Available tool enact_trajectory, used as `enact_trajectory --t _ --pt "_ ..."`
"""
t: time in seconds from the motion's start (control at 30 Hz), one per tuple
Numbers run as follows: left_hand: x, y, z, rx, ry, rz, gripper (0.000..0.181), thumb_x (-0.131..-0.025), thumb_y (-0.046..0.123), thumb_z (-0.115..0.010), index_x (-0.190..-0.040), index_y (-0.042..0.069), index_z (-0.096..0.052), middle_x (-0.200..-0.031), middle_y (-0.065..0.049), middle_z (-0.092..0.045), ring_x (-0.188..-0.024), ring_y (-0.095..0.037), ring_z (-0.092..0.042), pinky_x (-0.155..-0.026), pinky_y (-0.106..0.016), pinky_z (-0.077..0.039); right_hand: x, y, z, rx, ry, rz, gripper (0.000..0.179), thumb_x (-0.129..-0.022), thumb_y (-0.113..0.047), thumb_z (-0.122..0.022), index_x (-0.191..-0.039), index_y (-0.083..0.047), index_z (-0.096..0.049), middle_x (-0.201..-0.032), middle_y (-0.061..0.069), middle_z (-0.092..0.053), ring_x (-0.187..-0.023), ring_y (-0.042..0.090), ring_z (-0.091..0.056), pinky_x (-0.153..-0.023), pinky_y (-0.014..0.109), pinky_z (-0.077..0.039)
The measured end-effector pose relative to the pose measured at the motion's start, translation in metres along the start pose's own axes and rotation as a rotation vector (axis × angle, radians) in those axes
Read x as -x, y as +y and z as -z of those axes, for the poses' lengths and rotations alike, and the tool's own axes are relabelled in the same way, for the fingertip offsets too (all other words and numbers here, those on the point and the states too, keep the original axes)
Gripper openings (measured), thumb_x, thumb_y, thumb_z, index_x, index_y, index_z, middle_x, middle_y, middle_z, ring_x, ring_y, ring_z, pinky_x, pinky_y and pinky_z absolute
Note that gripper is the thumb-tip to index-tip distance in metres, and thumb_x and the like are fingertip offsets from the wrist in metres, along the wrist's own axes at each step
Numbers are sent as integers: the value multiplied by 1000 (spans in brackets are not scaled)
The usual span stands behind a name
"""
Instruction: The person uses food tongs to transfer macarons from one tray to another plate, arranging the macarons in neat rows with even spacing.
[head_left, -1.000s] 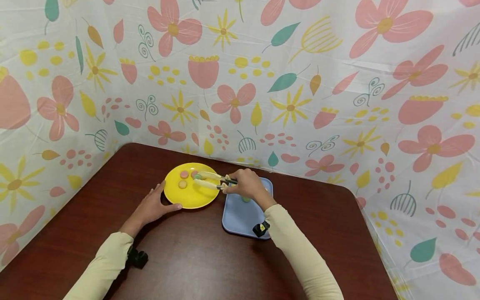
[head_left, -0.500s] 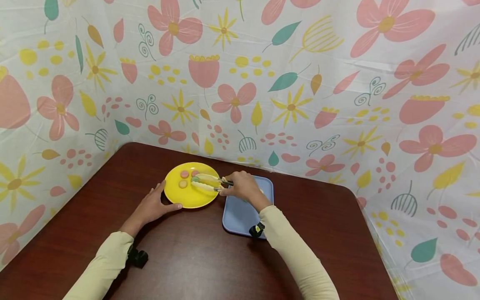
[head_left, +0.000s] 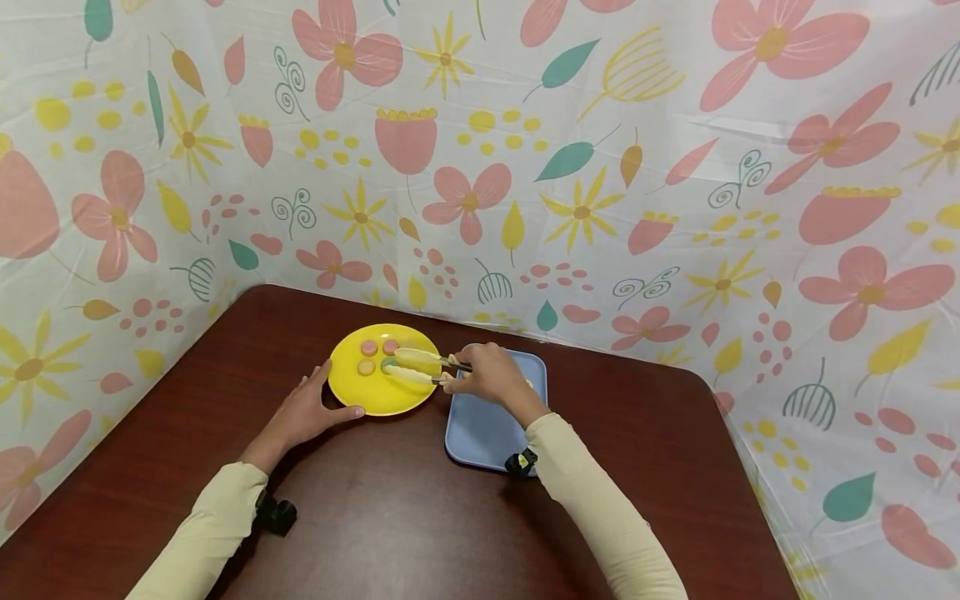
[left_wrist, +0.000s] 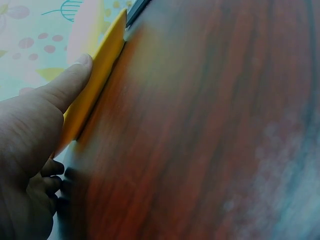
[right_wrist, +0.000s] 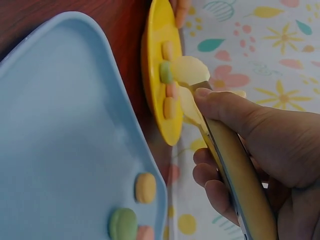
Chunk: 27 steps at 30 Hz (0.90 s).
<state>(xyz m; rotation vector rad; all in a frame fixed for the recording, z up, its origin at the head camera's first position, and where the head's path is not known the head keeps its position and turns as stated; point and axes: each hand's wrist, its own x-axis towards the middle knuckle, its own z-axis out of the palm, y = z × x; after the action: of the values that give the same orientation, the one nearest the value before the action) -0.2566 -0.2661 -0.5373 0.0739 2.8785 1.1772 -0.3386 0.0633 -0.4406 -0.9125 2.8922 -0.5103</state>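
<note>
My right hand (head_left: 491, 373) grips a pair of tongs (right_wrist: 239, 182) with pale, rounded tips, the thumb along one arm. The tips stand apart over the yellow plate (head_left: 375, 398), right at a green macaron (right_wrist: 166, 72). Two pink macarons (head_left: 369, 348) and a tan macaron (head_left: 365, 367) also sit on this plate. On the plate's near left side, my left hand (head_left: 303, 412) holds the rim, its thumb along the edge in the left wrist view (left_wrist: 75, 80).
Right of the plate lies a blue tray (head_left: 480, 437), partly beneath my right hand. It bears an orange macaron (right_wrist: 145, 188), a green one and a pink one near its edge. A flowered cloth (head_left: 600, 167) hangs behind the brown table (head_left: 360, 517).
The green macaron has shifted slightly left and nearer on the plate. Around it, the tong tips have spread a little since half a second ago. My left hand stays put.
</note>
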Motion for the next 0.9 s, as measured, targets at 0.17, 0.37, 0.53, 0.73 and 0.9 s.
enact_trajectory --t 0.17,0.37,0.53,0.73,0.9 --pt "0 0 1 -2 -1 -3 130 -78 68 -78 -165 7 -3 -168 -26 -15 -152 -52 -10 -119 -71 -15 13 5 16 13 19 -1 33 -83 -39 -86 -101 -13 -78 -61 1 -50 -51 14 -43 -50 27 -32" --pt "1 1 1 -7 -2 3 129 -79 67 -78 -165 5 -3 -167 -28 -14 -152 -54 -9 -118 -72 -16 31 13 32 82 47 -40 51 -79 -47 -87 -118 -15 -78 -64 -8 -58 -54 12 -46 -50 26 -35" --pt "2 1 1 -5 -2 0 129 -79 67 -77 -165 7 -2 -168 -27 -14 -152 -54 -9 -117 -73 -16 51 22 44 71 63 -60 47 -82 -47 -85 -115 -15 -79 -63 -3 -61 -50 11 -41 -50 27 -32" --pt "2 1 0 0 3 -18 128 -80 65 -78 -165 9 -2 -167 -26 -16 -152 -54 -9 -118 -72 -15 75 35 54 83 78 -110 63 -81 -47 -85 -132 -13 -71 -107 9 -77 -64 13 -61 -56 29 -46" --pt "1 3 0 -2 9 -27 126 -80 64 -79 -166 10 -3 -167 -25 -18 -152 -54 -10 -118 -72 -15 92 53 53 78 83 -162 63 -80 -47 -86 -131 -13 -72 -104 10 -77 -70 15 -62 -58 30 -46"
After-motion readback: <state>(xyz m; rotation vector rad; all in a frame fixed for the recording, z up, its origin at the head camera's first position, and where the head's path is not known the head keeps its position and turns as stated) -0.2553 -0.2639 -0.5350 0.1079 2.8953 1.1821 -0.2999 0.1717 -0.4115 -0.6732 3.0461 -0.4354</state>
